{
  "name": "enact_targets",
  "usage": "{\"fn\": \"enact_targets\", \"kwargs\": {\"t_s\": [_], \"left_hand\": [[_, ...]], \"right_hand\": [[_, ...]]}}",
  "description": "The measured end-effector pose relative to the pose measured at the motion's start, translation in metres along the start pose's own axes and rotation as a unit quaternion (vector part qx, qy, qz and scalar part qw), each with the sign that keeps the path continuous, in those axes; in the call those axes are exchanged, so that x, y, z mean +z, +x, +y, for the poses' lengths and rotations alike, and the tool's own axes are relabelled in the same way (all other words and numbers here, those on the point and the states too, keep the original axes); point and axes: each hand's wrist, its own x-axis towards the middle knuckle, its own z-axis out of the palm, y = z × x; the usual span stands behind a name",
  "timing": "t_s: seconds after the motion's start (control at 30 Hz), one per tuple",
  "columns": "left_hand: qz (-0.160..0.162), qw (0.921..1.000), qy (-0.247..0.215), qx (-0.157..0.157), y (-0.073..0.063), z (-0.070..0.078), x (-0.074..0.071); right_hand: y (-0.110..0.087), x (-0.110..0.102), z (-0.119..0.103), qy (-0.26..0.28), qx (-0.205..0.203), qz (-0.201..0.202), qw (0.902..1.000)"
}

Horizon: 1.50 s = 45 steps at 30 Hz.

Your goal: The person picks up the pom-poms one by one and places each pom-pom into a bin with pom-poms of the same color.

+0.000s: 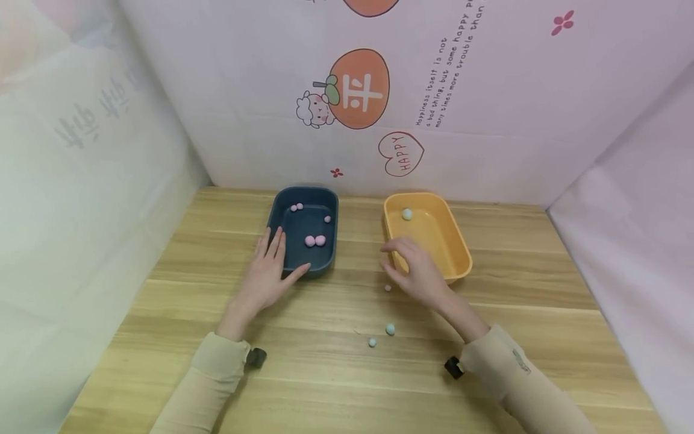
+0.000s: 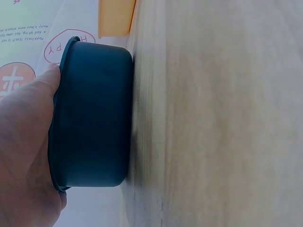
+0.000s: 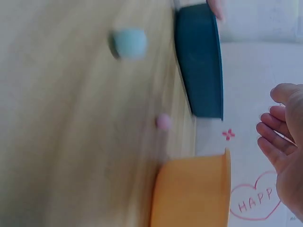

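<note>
My left hand (image 1: 265,274) rests on the near left corner of a dark blue tray (image 1: 329,265), its fingers extended along the rim and the thumb on the near edge. Several pink balls (image 1: 310,241) of different sizes lie inside that tray. In the left wrist view the thumb touches the rim of the tray (image 2: 94,113). My right hand (image 1: 420,274) hovers over the near left side of a yellow tray (image 1: 461,259), fingers loosely bent and nothing between them. One light blue ball (image 1: 407,214) sits at the far end of the yellow tray.
On the wooden table (image 1: 320,386), a small pink ball (image 1: 387,288) lies near the right hand's thumb. Two light blue balls, a larger one (image 1: 390,329) and a smaller one (image 1: 372,342), lie closer to me. A printed cloth (image 1: 244,120) hangs behind both trays.
</note>
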Motion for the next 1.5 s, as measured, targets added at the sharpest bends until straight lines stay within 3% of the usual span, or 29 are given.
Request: {"fn": "enact_targets", "kwargs": {"t_s": [0.17, 0.27, 0.5, 0.83, 1.27, 1.5], "left_hand": [[-0.002, 1.0, -0.01, -0.002, 0.0, -0.001, 0.0], [-0.004, 1.0, -0.008, -0.004, 0.0, 0.0, -0.001], [-0.005, 0.9999, -0.008, -0.004, 0.0, 0.001, 0.0], [-0.012, 0.9999, -0.001, -0.006, 0.0, 0.0, -0.001], [-0.006, 1.0, -0.004, -0.006, 0.0, 0.002, -0.001], [-0.007, 1.0, -0.006, -0.004, 0.0, 0.002, 0.0]], "right_hand": [[-0.024, 0.007, -0.013, 0.017, -0.023, -0.038, 0.9989], [-0.036, 0.011, -0.014, 0.022, -0.009, -0.058, 0.998], [-0.054, 0.01, -0.003, 0.04, 0.005, -0.047, 0.9981], [-0.052, 0.011, 0.011, 0.002, 0.022, -0.059, 0.998], [-0.053, 0.013, 0.015, -0.033, 0.075, -0.138, 0.9871], [-0.053, 0.018, 0.017, -0.066, 0.07, -0.158, 0.9827]]}}
